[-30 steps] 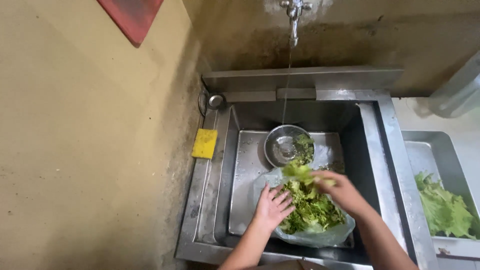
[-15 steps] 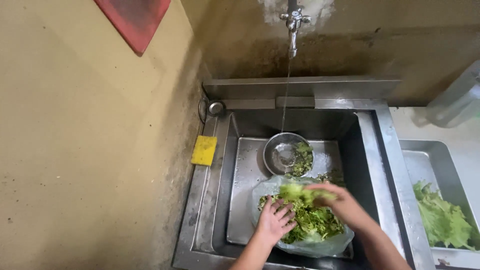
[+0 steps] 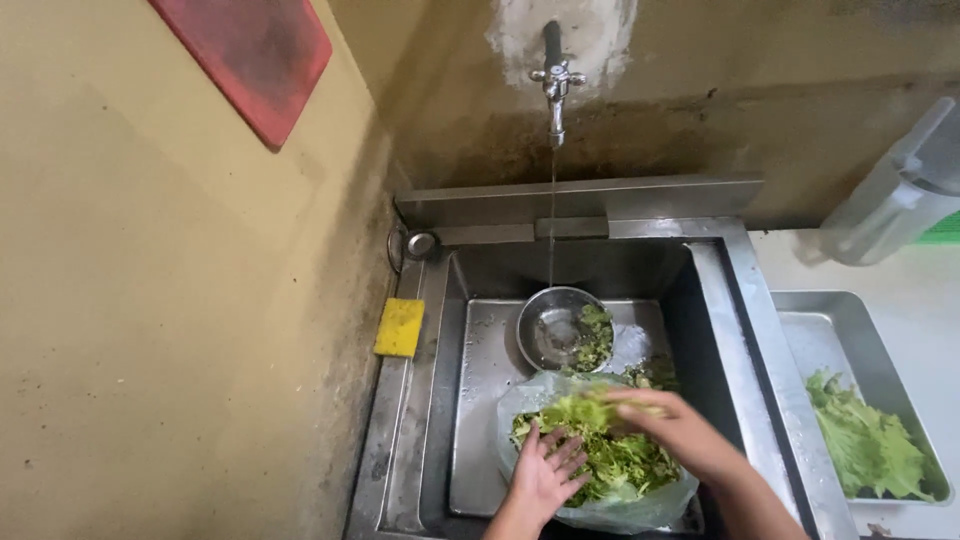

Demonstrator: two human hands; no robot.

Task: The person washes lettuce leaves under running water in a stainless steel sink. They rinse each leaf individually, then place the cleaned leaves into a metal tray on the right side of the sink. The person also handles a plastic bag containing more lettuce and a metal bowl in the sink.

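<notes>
A clear plastic bag (image 3: 640, 508) full of green lettuce leaves (image 3: 615, 465) lies in the steel sink (image 3: 480, 400). My left hand (image 3: 545, 475) rests flat, fingers spread, against the bag's left side. Over the top of the heap, my right hand (image 3: 680, 430) closes on a bunch of pale green leaves (image 3: 580, 408). Behind the bag sits a small metal bowl (image 3: 550, 335) with leaf scraps, under a thin stream from the wall tap (image 3: 555, 85).
A yellow sponge (image 3: 400, 327) lies on the sink's left ledge. To the right, a metal tray (image 3: 800, 335) holds more lettuce (image 3: 865, 445). A translucent plastic container (image 3: 895, 200) stands at the far right. A red board (image 3: 250, 55) hangs on the left wall.
The view has tilted up a little. My right hand has shifted left across the top of the bag with leaves in it. My left hand stays at the bag's left side.
</notes>
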